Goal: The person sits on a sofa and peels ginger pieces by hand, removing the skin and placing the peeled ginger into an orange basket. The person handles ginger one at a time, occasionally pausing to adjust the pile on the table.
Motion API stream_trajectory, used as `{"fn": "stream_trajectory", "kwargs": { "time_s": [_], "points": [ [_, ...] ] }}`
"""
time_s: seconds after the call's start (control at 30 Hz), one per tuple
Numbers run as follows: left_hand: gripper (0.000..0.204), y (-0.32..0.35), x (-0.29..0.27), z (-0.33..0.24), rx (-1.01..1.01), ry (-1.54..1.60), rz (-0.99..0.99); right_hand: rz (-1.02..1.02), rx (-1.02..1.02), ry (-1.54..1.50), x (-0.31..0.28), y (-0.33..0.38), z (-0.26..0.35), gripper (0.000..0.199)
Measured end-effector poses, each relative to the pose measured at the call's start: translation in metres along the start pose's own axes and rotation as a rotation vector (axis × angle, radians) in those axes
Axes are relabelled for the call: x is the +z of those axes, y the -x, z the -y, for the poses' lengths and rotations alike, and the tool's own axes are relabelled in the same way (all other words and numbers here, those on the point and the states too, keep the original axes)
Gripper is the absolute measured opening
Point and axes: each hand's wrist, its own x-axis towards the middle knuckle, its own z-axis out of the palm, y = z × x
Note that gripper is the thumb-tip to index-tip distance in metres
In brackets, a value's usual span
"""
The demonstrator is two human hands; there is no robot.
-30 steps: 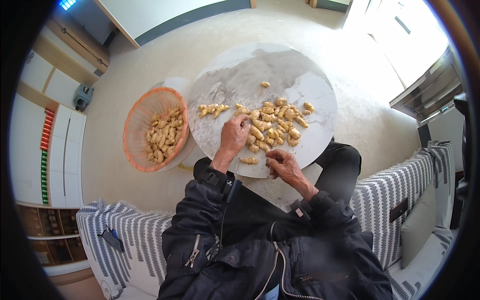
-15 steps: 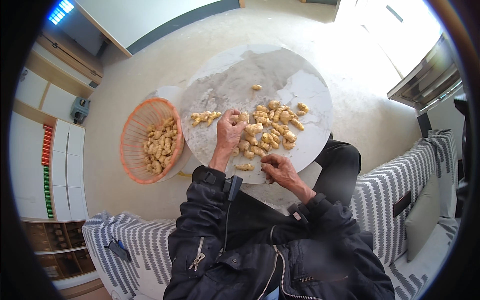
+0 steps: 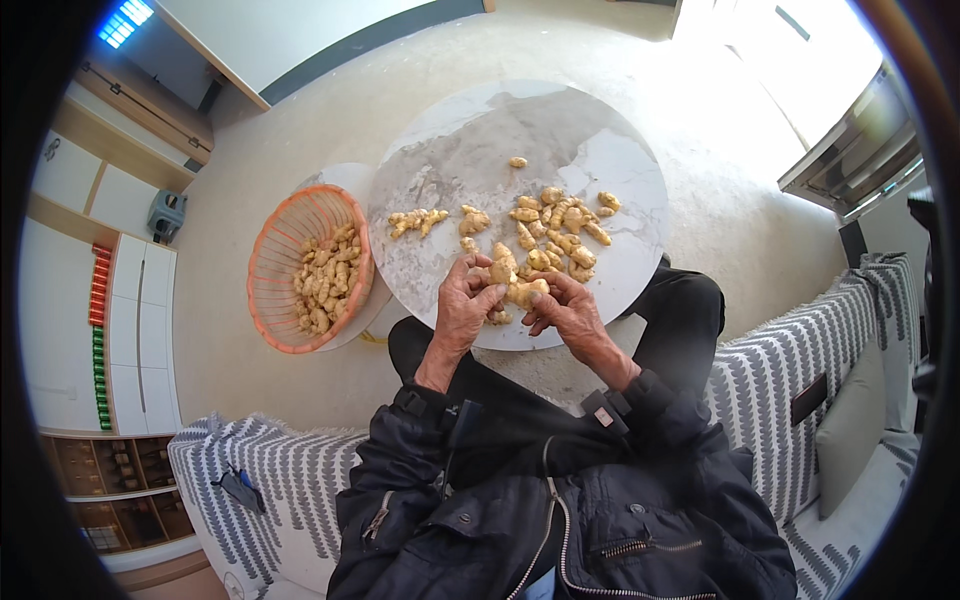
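My left hand point(image 3: 462, 308) and my right hand point(image 3: 578, 318) meet over the near part of a round marbled table point(image 3: 420, 280). Between them they grip a knobbly ginger root point(image 3: 521, 293), fingers and thumbs closed on its two sides. Just beyond my hands spreads a loose pile of ginger point(image 3: 565, 218). Left of that pile lie a single ginger piece point(image 3: 474, 220) and a branching ginger root point(image 3: 416, 222). One small ginger piece point(image 3: 517, 162) rests alone farther back. Some ginger beneath my hands is partly hidden.
An orange plastic basket point(image 3: 259, 300) holding more ginger point(image 3: 325, 280) stands left of the table on a lower surface. A patterned sofa cover point(image 3: 285, 490) lies behind me on both sides. White cabinets point(image 3: 138, 330) line the left wall.
My left hand has left a ginger piece beside the pile and come nearer. My right hand has moved up to it, and both now hold one ginger root.
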Motion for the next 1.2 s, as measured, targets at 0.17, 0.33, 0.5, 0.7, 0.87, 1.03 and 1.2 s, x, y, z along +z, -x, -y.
{"fn": "stream_trajectory", "kwargs": {
  "time_s": [0.17, 0.33, 0.5, 0.7, 0.87, 1.03, 1.2],
  "points": [
    [0.034, 0.005, -0.004, -0.004, 0.013, -0.119, 0.019, 0.018, -0.03, 0.061, 0.003, 0.004, -0.002, 0.036],
    [0.028, 0.012, -0.005, -0.01, 0.076, -0.311, 0.022, 0.027, -0.014, 0.14, 0.007, 0.008, 0.002, 0.036],
    [0.031, 0.016, -0.012, -0.017, 0.063, -0.346, 0.103, 0.026, -0.013, 0.125, 0.012, 0.013, 0.006, 0.036],
    [0.034, 0.024, -0.012, -0.029, -0.021, -0.2, 0.112, -0.006, -0.013, 0.131, 0.011, 0.017, 0.014, 0.035],
    [0.034, 0.025, -0.004, -0.026, 0.06, -0.376, 0.063, 0.009, -0.045, 0.215, 0.016, 0.019, 0.015, 0.034],
    [0.039, 0.025, -0.008, -0.025, 0.08, -0.299, 0.119, 0.004, -0.053, 0.248, 0.014, 0.02, 0.014, 0.032],
    [0.041, 0.032, -0.003, -0.028, -0.027, -0.129, 0.094, -0.027, -0.101, 0.38, 0.017, 0.021, 0.014, 0.034]
  ]
}}
